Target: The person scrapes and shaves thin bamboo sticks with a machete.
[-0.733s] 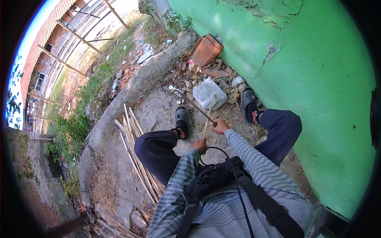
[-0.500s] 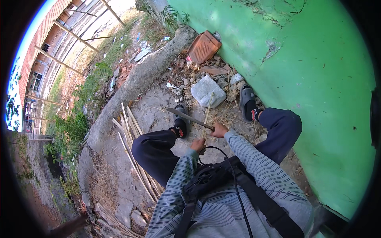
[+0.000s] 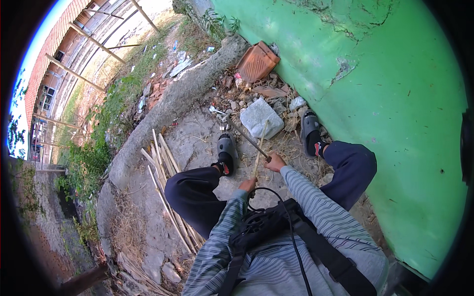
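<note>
Slippage is looking like my main worry: the long knife (image 3: 249,140) is slanting from the right hand (image 3: 275,162) toward half past ten, its far end lying near the left shoe (image 3: 226,146), so a skidding edge could be catching it. The pale strip (image 3: 258,157) is reaching from the left hand (image 3: 248,185) to just past twelve o'clock, its far end overlapping the whitish stone (image 3: 253,116); if it were twisting or flexing, the blade could be straying toward the left hand. Whether knife and strip are touching, I am not managing to tell. The left hand is pinching the strip's near end; the right is curling around the knife's handle, sitting toward two o'clock from the left. The left forearm (image 3: 225,214) is coming in from seven o'clock, the right forearm (image 3: 313,195) from between four and five.
</note>
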{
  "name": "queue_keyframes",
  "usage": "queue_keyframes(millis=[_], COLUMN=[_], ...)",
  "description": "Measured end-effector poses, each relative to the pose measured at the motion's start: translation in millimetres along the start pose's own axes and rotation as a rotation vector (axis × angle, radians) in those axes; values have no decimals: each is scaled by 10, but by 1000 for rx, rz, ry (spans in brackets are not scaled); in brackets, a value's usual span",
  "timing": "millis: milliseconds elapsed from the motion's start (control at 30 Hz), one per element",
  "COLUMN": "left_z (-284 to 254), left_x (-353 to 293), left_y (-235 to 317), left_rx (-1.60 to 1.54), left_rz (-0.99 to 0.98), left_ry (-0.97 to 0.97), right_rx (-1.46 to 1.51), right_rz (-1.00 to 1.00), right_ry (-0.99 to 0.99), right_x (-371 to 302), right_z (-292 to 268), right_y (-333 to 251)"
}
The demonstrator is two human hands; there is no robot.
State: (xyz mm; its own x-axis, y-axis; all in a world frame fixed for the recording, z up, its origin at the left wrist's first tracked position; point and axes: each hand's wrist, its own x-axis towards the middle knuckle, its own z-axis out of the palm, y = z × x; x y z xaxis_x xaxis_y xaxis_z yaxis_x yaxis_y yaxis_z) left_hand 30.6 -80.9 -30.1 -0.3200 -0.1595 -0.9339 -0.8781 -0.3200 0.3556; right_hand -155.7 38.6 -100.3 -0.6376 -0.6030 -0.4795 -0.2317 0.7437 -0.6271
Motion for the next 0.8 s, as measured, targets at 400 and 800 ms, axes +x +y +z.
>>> queue_keyframes(millis=[400, 800], left_z=[219, 370], left_x=[-26, -32], left_y=[-45, -14], left_rx=[604, 692], left_rz=[421, 304], left_ry=[540, 588], right_rx=[-157, -100], right_rz=[-51, 178], right_ry=[-167, -110], right_x=[-178, 308], right_z=[-98, -234], right_y=[-260, -81])
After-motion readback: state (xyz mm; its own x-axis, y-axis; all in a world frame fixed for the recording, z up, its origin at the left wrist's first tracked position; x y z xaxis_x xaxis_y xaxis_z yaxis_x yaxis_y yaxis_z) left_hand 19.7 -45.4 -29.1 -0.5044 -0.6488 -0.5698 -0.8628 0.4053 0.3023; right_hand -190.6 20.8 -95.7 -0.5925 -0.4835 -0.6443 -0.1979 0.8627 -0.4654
